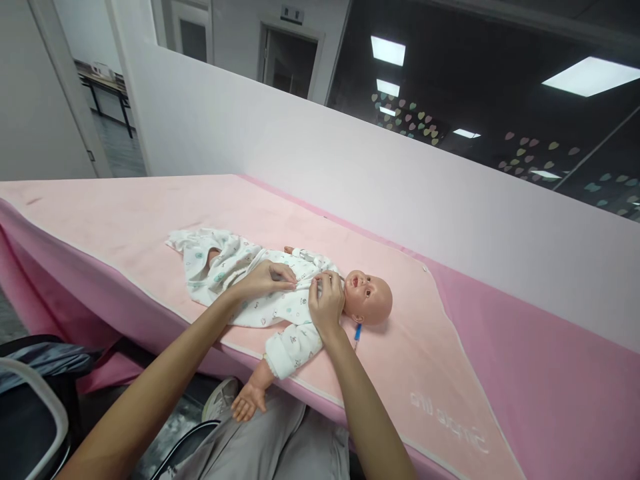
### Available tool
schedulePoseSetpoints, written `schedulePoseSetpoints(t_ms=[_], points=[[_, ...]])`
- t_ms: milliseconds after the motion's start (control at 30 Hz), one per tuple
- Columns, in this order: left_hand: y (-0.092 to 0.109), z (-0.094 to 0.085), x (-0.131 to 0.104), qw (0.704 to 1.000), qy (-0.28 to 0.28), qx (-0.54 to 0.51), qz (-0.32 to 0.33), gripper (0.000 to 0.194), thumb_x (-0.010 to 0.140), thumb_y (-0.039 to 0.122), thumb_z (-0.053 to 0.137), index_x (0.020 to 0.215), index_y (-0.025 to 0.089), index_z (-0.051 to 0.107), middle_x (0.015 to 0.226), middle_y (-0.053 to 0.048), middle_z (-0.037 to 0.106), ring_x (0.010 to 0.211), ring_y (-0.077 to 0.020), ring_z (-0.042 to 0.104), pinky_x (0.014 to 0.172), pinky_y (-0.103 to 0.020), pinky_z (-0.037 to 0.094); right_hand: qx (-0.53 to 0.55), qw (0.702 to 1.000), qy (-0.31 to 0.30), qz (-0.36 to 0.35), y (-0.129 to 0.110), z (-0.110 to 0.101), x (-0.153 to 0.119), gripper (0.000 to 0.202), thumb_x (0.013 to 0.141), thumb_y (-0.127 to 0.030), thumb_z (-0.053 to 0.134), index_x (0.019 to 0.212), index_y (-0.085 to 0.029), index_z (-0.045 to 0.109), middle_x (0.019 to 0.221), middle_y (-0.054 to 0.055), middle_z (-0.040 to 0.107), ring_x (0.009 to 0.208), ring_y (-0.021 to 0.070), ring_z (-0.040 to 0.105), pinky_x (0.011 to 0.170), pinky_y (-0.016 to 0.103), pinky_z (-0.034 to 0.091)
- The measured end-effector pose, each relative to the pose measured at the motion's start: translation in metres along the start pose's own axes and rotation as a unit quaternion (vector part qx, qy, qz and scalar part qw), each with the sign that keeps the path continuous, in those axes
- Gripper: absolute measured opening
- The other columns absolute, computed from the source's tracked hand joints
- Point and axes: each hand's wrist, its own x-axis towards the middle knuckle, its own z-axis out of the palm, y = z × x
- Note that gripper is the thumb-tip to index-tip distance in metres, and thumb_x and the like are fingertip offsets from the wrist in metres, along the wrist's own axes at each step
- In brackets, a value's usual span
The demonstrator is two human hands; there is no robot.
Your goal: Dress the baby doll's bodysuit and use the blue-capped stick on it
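Grey trousers [280,437] nearest; doll [376,300] lies face-up on pink cover [400,360], head to the right, wearing printed onesie [257,310]. Left hand [263,280] pinches onesie front; right hand [327,300] curled narrow at upper chest, can't tell if gripping; keep cloth flat, pull light.

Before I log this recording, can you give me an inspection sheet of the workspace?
Surface: pale pink cover, white lettering near one edge.
Job's things: baby doll on its back, in printed white outfit.
Clutter: blue-tipped thin item beside the doll, identity unclear.
Grip: left hand at outfit's front, right hand near its neckline; whether either pinches fabric is unclear.
Cables: nothing seen.
Surroundings: white wall, dark glass with heart-shaped decals.
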Motion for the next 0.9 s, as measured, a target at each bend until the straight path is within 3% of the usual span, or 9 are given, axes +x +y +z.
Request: schedulePoseSetpoints(t_ms=[400,900], points=[[0.0001,0.0010,-0.0024,1.000,0.015,0.012,0.007,0.020,0.071,0.035,0.068,0.075,0.016,0.071,0.099,-0.008,0.066,0.093,-0.0208,0.060,0.085,-0.032,0.047,-0.015,0.998,0.043,-0.041,-0.0021,-0.0022,-0.0015,0.015,0.087,-0.021,0.041,0.083,-0.014,0.054,0.089,0.008,0.051,0.087,0.0154,0.046,0.080,0.030,0.038],[0.0005,0.0019,-0.0031,0.999,0.030,0.007,-0.019,0.016,0.067,0.030,0.072,0.072,0.015,0.073,0.084,-0.008,0.068,0.085,-0.0209,0.062,0.073,-0.028,0.050,-0.016,0.998,0.033,-0.043,-0.0020,-0.0025,-0.0014,0.016,0.086,-0.021,0.041,0.082,-0.015,0.055,0.088,0.008,0.051,0.086,0.0154,0.045,0.079,0.030,0.038]])
